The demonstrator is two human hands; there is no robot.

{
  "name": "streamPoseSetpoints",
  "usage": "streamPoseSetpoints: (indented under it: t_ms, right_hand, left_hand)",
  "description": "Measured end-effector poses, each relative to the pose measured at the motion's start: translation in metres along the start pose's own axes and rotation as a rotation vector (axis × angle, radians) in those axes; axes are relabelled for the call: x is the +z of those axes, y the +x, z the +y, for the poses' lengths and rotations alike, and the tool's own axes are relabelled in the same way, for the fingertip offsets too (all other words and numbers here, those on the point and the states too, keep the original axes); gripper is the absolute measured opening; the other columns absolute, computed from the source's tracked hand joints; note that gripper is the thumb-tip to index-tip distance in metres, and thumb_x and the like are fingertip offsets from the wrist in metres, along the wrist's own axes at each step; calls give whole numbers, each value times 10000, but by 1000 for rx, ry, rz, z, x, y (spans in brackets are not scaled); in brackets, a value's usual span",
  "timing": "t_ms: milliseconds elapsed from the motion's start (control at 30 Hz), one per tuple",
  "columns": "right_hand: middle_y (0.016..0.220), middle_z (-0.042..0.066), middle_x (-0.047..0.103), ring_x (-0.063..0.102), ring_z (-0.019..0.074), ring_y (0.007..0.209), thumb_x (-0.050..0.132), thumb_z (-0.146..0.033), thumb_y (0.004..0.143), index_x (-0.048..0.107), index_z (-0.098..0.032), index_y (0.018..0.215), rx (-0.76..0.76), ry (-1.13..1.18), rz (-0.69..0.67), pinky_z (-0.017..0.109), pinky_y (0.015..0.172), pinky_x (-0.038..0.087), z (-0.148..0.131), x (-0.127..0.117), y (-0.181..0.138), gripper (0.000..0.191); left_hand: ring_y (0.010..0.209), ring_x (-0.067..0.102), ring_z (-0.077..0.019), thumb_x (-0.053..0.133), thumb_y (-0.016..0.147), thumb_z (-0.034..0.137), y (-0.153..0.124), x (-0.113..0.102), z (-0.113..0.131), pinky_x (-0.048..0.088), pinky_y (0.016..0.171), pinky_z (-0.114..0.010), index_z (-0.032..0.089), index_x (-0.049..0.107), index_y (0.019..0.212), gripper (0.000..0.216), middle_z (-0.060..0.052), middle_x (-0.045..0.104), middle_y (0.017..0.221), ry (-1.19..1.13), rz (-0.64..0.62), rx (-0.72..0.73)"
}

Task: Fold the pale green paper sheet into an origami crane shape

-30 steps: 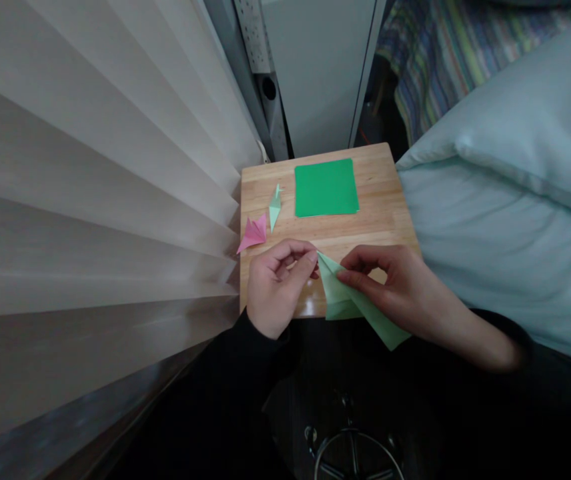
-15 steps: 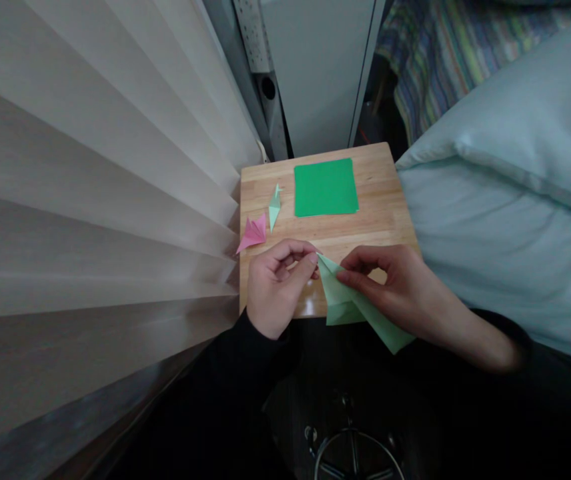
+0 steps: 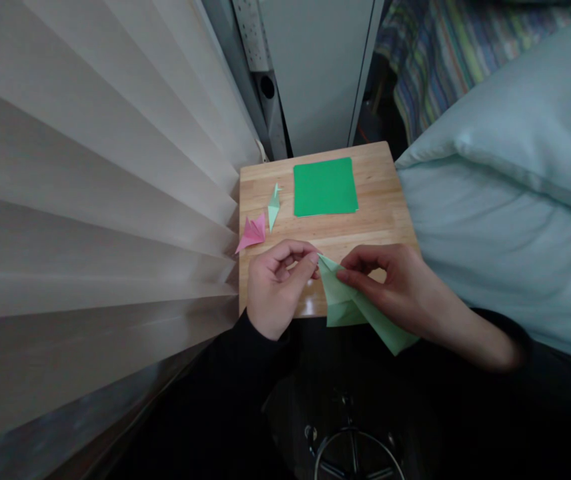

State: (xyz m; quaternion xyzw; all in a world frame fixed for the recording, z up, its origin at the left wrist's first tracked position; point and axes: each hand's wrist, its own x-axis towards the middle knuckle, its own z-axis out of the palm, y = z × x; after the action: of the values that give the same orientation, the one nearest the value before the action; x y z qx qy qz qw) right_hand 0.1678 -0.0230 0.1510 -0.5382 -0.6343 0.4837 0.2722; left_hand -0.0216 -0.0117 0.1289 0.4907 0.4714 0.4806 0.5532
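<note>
So the pale green sheet [image 3: 338, 297] was up in both hands, partly folded, over the near edge of the bench [image 3: 378, 177], with its lower flaps hanging past that edge as seen from above. Taking the sheet as the clock's centre, the left hand [image 3: 276, 285] came in from nine and its thumb and index fingers looked pinched together right on the pointed tip. The right hand [image 3: 398, 283] sat at three, thumb and fingers clamped on the upper edge, a little way down from that tip.

A green paper stack [image 3: 325, 187] lay flat near twelve. Around ten to eleven there was a small pale green folded piece [image 3: 273, 209], and just beside it, closer to ten, a pink folded piece [image 3: 253, 231].

Handling-wise, my read: it was next to weightless, thin and bendy, crisp along the creases but floppy in the loose flaps. Not really slippery, just easy to crumple or tear at the tip. I figured the best hold was a light pinch, one at the tip and one on a folded, layered edge, leaving those loose flaps alone.
</note>
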Motion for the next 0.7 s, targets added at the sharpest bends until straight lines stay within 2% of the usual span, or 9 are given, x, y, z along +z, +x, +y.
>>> streamPoseSetpoints:
  t_ms: [367, 700]
  right_hand:
    - [708, 10, 710, 628, 162, 683, 613, -291, 950, 706, -190, 794, -38, -56, -3, 300, 653, 437, 0, 1, -2, 208]
    - [717, 13, 726, 649, 163, 683, 616, -277, 944, 706, -190, 792, -43, -74, 2, 295, 653, 442, 1, 2, -3, 196]
  left_hand:
    - [605, 629, -111, 768, 832, 254, -1, 2, 2, 540, 622, -238, 170, 726, 800, 99, 10, 678, 679, 24, 42, -41]
    - [601, 626, -107, 743, 837, 238, -1, 1, -2, 533, 608, -227, 179, 719, 799, 74, 12, 675, 682, 1, 32, -67]
